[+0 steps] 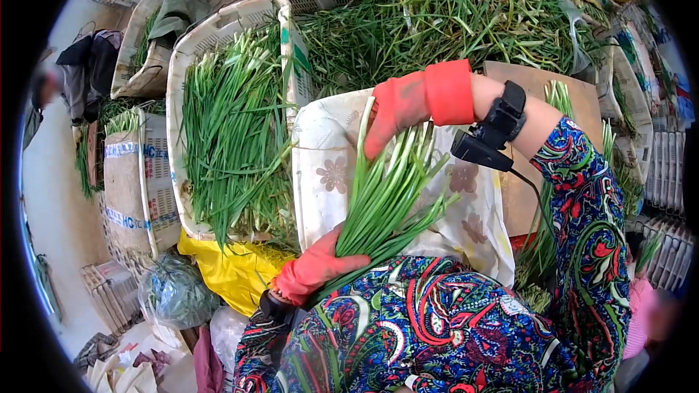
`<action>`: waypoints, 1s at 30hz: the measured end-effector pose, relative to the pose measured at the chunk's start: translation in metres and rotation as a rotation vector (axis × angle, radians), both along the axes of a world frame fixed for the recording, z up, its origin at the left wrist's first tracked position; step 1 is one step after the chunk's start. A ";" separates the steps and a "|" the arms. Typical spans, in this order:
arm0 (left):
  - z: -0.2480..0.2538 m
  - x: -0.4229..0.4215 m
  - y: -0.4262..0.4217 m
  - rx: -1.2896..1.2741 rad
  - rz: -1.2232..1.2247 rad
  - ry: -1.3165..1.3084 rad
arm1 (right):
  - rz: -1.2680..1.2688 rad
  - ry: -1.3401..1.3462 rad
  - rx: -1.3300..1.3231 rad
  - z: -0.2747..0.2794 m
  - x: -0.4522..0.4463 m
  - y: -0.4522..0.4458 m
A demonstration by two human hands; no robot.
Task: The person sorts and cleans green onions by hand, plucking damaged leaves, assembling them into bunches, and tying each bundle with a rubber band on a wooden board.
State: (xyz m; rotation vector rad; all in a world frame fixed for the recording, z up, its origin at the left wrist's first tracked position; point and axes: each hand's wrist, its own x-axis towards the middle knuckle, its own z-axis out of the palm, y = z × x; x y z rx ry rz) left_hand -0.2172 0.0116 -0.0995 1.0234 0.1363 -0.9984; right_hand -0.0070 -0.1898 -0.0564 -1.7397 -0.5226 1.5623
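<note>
A loose bunch of green stalks with pale ends lies across my lap and a cloth with brown flower prints. In a red glove, my left hand is wrapped round the lower, leafy part of the bunch. My right hand, also gloved in red, is at the pale upper ends, with its fingers round some stalks at the left side of the bunch. Part of its grip is hidden behind the glove.
Left of the cloth stands a white crate filled with green stalks. A big heap of loose greens lies ahead. A brown board is at the right, a yellow bag at the lower left. People are partly visible at both edges.
</note>
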 end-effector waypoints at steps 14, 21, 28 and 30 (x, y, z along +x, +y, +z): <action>-0.002 -0.008 0.001 -0.018 0.222 0.031 | -0.301 -1.271 0.210 0.037 0.013 -0.053; 0.001 -0.008 0.000 0.024 0.264 0.091 | -0.287 -1.357 0.270 -0.033 -0.063 -0.020; 0.004 -0.012 -0.002 0.074 0.306 0.045 | -0.161 -1.451 0.186 -0.013 -0.058 -0.012; 0.004 -0.012 -0.003 0.083 0.298 0.038 | -0.161 -1.285 0.159 -0.015 -0.055 -0.010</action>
